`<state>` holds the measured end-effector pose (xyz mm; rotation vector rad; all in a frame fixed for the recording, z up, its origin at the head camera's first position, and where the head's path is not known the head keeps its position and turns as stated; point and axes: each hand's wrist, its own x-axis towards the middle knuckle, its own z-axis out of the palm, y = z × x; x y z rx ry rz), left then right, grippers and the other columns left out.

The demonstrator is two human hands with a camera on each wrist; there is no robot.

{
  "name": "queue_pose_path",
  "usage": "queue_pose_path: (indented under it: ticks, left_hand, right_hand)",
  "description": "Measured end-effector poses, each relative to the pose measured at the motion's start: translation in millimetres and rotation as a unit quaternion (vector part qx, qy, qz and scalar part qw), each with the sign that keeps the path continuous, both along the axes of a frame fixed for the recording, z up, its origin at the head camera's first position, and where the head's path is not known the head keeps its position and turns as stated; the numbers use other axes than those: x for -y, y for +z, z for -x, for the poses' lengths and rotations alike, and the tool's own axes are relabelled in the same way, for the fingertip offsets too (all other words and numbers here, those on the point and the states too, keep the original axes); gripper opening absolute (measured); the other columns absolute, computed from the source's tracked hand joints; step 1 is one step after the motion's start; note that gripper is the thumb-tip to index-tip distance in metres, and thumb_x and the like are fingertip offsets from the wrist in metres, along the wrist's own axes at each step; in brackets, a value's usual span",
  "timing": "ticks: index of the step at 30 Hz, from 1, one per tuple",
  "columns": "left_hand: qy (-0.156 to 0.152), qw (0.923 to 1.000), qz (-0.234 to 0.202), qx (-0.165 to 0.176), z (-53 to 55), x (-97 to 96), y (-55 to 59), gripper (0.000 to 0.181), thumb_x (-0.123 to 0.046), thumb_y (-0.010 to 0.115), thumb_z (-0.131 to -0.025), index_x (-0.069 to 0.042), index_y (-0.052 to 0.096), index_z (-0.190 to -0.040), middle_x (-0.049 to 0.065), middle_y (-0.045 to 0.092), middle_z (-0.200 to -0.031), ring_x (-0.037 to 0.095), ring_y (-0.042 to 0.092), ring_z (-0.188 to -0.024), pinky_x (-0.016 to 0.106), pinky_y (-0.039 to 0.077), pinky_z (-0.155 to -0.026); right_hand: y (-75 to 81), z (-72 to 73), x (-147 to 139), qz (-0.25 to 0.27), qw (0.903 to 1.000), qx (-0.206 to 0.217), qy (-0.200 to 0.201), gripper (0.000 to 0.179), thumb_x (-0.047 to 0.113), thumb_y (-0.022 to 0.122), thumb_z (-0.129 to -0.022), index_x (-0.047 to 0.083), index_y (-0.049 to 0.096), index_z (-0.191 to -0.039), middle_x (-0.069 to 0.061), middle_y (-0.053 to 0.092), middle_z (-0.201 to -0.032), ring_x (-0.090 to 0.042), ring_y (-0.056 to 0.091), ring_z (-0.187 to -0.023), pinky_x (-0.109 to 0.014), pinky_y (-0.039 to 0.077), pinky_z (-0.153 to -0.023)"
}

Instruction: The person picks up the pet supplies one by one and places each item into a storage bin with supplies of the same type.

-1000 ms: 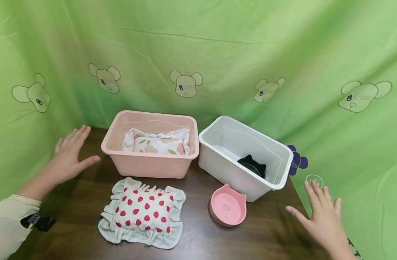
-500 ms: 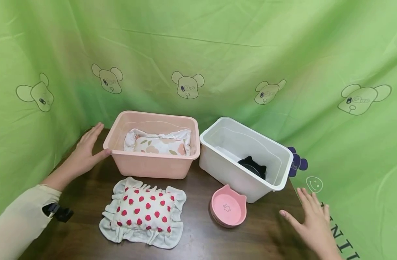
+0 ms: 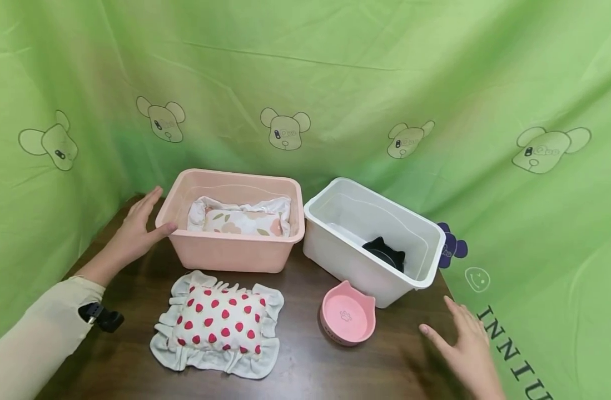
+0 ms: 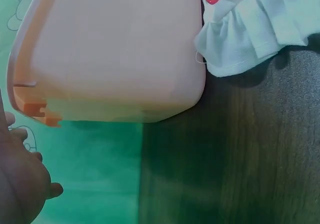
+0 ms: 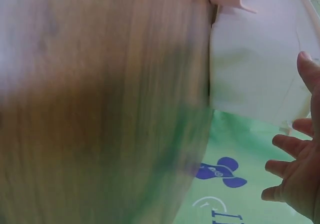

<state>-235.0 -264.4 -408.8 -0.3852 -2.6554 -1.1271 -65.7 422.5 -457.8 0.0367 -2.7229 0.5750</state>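
My left hand (image 3: 135, 230) is beside the left end of the pink bin (image 3: 230, 253), fingers spread and nothing in them. A gap shows between that hand and the bin in the left wrist view. Inside the bin lies a floral pillow (image 3: 245, 223) with a white ruffle. My right hand (image 3: 467, 347), also empty with fingers spread, is over the table's right side, nearest the white bin (image 3: 355, 266). A black cat-eared bowl (image 3: 383, 254) sits in the white bin. In front of it stands a pink cat-eared bowl (image 3: 346, 318) with a paw print.
A strawberry-print pillow (image 3: 220, 319) with a pale ruffled edge lies on the dark wooden table (image 3: 305, 361), in front of the pink bin. The two bins stand close together at the back. A green curtain (image 3: 335, 83) with printed bears hangs behind and at both sides.
My left hand has moved right, closer to the pink bin. The right hand has drifted left and down. Both remain empty; the bins, bowls and pillows stay in place.
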Motion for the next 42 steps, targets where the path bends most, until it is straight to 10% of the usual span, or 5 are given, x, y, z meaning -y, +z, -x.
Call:
queue_pose_path:
  ticks: [14,25,42]
  left_hand:
    - [0.009,0.999,-0.045,-0.003,-1.9,-5.8,-14.7,0.089,-0.038,0.072,-0.096,-0.01,0.021,-0.164,0.019,0.021,-0.169,0.052,0.019,-0.151,0.079,0.015,-0.113]
    - [0.009,0.994,-0.096,0.053,-7.5,-9.8,-19.7,0.089,-0.041,0.067,-0.098,-0.019,0.014,-0.166,0.013,0.012,-0.172,0.049,0.012,-0.154,0.078,0.017,-0.113]
    - [-0.004,0.9921,-0.118,0.041,-5.1,-13.7,-22.9,0.087,-0.037,0.065,-0.1,-0.021,0.012,-0.166,0.01,0.011,-0.172,0.047,0.014,-0.154,0.076,0.018,-0.115]
  right_hand:
    - [4.4,1.4,23.2,0.029,0.9989,0.029,-0.024,0.076,0.04,0.079,-0.089,-0.001,0.051,-0.146,-0.037,0.051,-0.142,-0.058,0.043,-0.131,-0.074,0.034,-0.102]
    - [-4.7,-3.1,29.8,0.033,0.9966,0.066,-0.037,0.074,0.048,0.076,-0.09,0.001,0.055,-0.143,-0.032,0.055,-0.142,-0.053,0.047,-0.13,-0.069,0.039,-0.099]
    - [-11.1,2.7,56.5,0.078,0.9941,0.072,-0.021,0.064,0.047,0.078,-0.089,0.005,0.063,-0.136,-0.024,0.062,-0.138,-0.046,0.053,-0.129,-0.062,0.042,-0.101]
